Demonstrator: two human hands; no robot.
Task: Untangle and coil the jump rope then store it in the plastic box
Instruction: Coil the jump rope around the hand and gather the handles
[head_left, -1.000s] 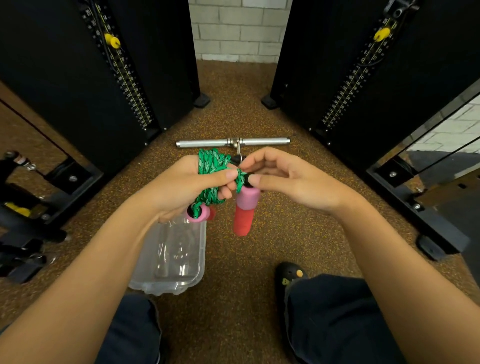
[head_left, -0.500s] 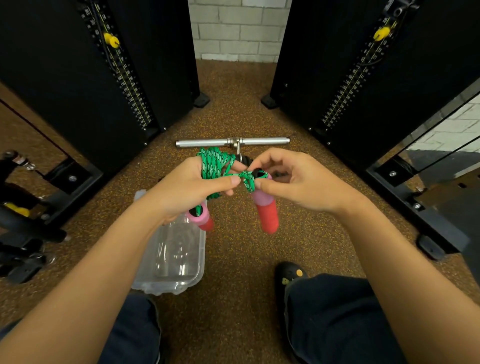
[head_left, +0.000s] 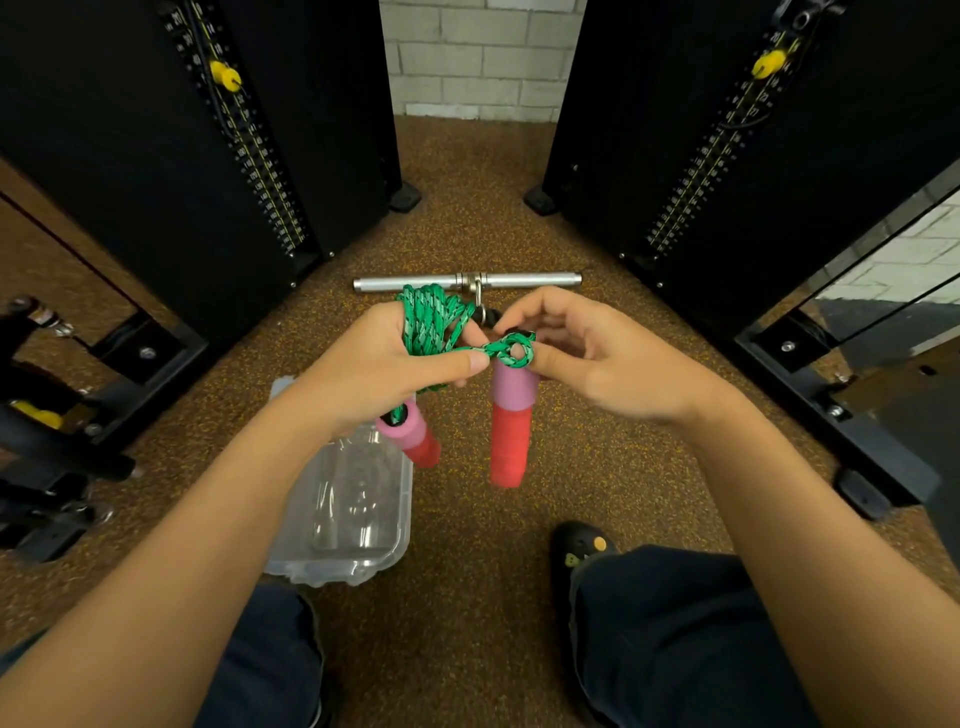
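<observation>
My left hand (head_left: 384, 364) grips a bundle of green jump rope (head_left: 431, 322) coiled around its fingers. One pink-and-red handle (head_left: 413, 436) hangs below that hand. My right hand (head_left: 597, 353) pinches a small loop of the rope (head_left: 514, 351) at the top of the other pink-and-red handle (head_left: 511, 421), which hangs upright between the hands. The clear plastic box (head_left: 348, 514) lies open on the floor below my left forearm, with nothing in it.
A silver cable-machine bar (head_left: 415, 283) lies on the speckled brown floor just beyond the hands. Black weight-stack towers (head_left: 182, 156) (head_left: 753, 145) stand left and right. My knees and a black shoe (head_left: 582, 551) are at the bottom.
The free handle has swung from tilted to hanging straight down. A small loop of rope now sits open at its top, between my two thumbs. The hands have drawn slightly apart.
</observation>
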